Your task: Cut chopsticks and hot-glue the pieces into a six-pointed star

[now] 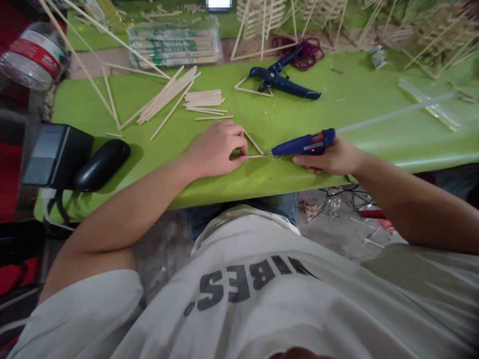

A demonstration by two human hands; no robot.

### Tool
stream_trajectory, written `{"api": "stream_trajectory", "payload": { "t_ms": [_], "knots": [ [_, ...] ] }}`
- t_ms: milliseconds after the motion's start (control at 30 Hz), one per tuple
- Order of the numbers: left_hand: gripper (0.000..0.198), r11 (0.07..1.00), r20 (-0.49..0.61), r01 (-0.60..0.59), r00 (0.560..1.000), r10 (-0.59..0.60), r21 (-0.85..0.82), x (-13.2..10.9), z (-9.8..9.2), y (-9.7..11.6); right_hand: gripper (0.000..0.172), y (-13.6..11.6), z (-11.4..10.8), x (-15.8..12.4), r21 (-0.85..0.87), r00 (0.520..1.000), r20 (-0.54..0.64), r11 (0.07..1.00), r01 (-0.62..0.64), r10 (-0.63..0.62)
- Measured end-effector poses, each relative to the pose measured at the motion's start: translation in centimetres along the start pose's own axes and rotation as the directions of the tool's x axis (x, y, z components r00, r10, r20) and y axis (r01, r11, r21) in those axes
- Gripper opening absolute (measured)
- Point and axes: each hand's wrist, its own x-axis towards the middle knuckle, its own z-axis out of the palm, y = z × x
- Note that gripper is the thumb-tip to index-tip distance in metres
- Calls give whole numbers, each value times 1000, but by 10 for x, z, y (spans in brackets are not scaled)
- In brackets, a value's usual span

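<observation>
My left hand (219,147) rests on the green table (284,119), fingers pinched on thin wooden sticks (253,143) that meet in a corner just right of it. My right hand (331,158) is wrapped round a blue glue gun (304,144) lying almost level, its metal tip touching the stick joint. A clear glue stick (392,113) pokes out of the gun's back toward the right.
Loose stick piles (204,98) lie beyond my left hand, with blue cutters (282,80) and a stick triangle (251,89) farther back. A black case (101,163) and dark box (56,154) sit left. Stick frames (262,25), a packet (174,42) and a bottle (35,55) line the back.
</observation>
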Motion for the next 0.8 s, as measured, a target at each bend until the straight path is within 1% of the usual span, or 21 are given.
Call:
{"api": "stream_trajectory", "payload": {
  "t_ms": [100, 300, 533, 800],
  "knots": [
    [9, 1000, -7, -13, 1000, 13, 7, 0, 1, 0, 63, -7, 1, -2, -35, 999, 12, 999, 31, -31],
    [12, 1000, -4, -30, 1000, 30, 4, -1, 0, -1, 57, -28, 3, -8, -159, 989, -32, 976, -146, 143],
    [12, 1000, 4, -29, 1000, 29, 10, -1, -1, -1, 60, -27, 3, -10, -192, 983, -53, 964, -185, 178],
    [10, 999, -16, -34, 999, 34, -16, -2, 1, -2, 63, -29, 4, -10, -241, 981, -66, 951, -195, 184]
  ]
}}
